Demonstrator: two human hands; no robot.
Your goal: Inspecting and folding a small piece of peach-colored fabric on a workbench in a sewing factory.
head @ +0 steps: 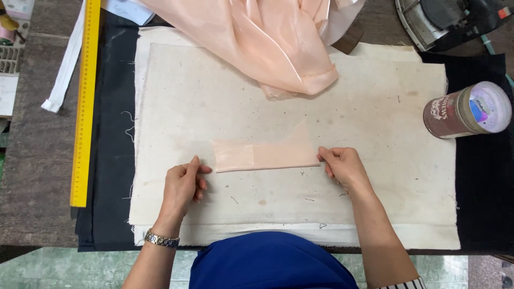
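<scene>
A small folded strip of peach satin fabric [265,155] lies flat on the stained cream pressing cloth [375,176]. My left hand [183,184] pinches the strip's left end, where a thin sheer edge shows. At the other end, my right hand [342,167] grips the strip's right tip between thumb and fingers. The strip is stretched straight between both hands. A metal watch sits on my left wrist.
A large heap of peach satin [257,37] spills over the cloth's far edge. A yellow ruler [85,101] and a white strip [64,69] lie at left on dark fabric. A round tin with a pale lid [468,111] lies at right; an iron [450,18] rests at the far right.
</scene>
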